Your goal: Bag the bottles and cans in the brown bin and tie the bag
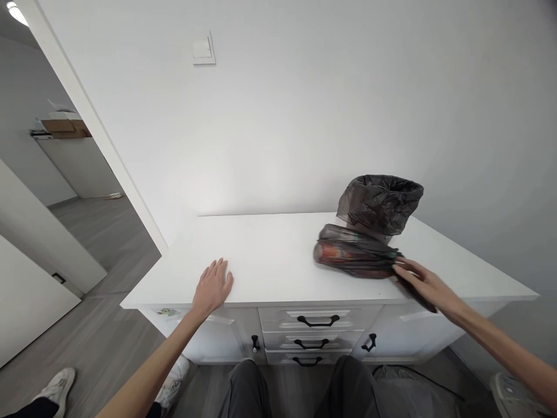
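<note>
My left hand point(213, 284) lies flat near the front left edge of the white cabinet top point(270, 249), fingers stretched and holding nothing. On the right side of the top, a thin black plastic bag point(357, 252) lies on its side. Something with red, orange and green colours shows through its film, but I cannot make out what it is. My right hand point(420, 281) grips the bag's gathered neck, and the loose end hangs past the front edge. Right behind stands a bin lined with another black bag point(383, 200), its mouth open.
Black-handled drawers point(317, 321) and doors form the cabinet front, close to my knees. A light switch point(203, 49) is on the wall behind. Another person's white shoes point(63, 386) show at lower left. Through a doorway, cardboard boxes point(65, 128) sit on a surface.
</note>
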The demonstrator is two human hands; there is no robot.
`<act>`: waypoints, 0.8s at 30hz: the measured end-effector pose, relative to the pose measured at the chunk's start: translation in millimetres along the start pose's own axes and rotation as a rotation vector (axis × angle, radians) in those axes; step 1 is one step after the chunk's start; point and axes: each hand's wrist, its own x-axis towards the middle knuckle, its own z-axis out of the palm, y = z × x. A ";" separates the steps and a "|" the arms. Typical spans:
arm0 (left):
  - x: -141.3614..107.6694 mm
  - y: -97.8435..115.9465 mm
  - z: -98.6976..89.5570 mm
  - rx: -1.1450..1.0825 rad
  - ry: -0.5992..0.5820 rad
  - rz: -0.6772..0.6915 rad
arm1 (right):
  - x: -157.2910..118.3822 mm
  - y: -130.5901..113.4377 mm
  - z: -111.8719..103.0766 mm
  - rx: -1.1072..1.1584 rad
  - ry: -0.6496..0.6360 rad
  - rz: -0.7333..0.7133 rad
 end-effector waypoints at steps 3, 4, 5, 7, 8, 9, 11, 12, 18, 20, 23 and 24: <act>-0.6 3.0 -4.3 -0.009 -0.012 -0.009 | -19.0 -51.4 42.6 0.199 -0.247 -0.036; -0.9 4.2 -6.0 -0.009 -0.018 -0.011 | -24.1 -67.8 55.6 0.267 -0.343 -0.048; -1.2 5.4 -7.7 -0.008 -0.023 -0.013 | -28.1 -82.9 67.7 0.334 -0.418 -0.059; -1.8 7.4 -10.2 -0.005 -0.027 -0.012 | -31.8 -107.6 89.3 0.436 -0.477 -0.085; -2.0 8.0 -10.7 -0.003 -0.027 -0.012 | -31.6 -116.6 98.7 0.458 -0.445 -0.096; -2.1 8.2 -10.8 -0.002 -0.027 -0.013 | -30.0 -123.4 107.3 0.456 -0.374 -0.104; -2.3 7.6 -9.6 -0.003 -0.022 -0.011 | -24.2 -130.9 121.9 0.386 -0.156 -0.112; -2.3 7.0 -8.5 -0.005 -0.017 -0.009 | -20.5 -132.3 128.0 0.332 -0.049 -0.119; -2.8 3.9 -3.5 -0.017 0.028 -0.002 | -8.9 -131.9 153.8 0.272 -0.123 -0.196; -3.2 4.0 -3.8 -0.016 0.029 0.001 | -13.2 -134.8 161.0 0.331 -0.285 -0.214; -3.8 4.7 -4.9 -0.021 0.025 0.001 | -24.3 -142.6 171.0 0.340 -0.437 -0.273; -3.9 4.9 -5.0 -0.024 0.024 0.001 | -28.1 -145.6 173.8 0.314 -0.455 -0.300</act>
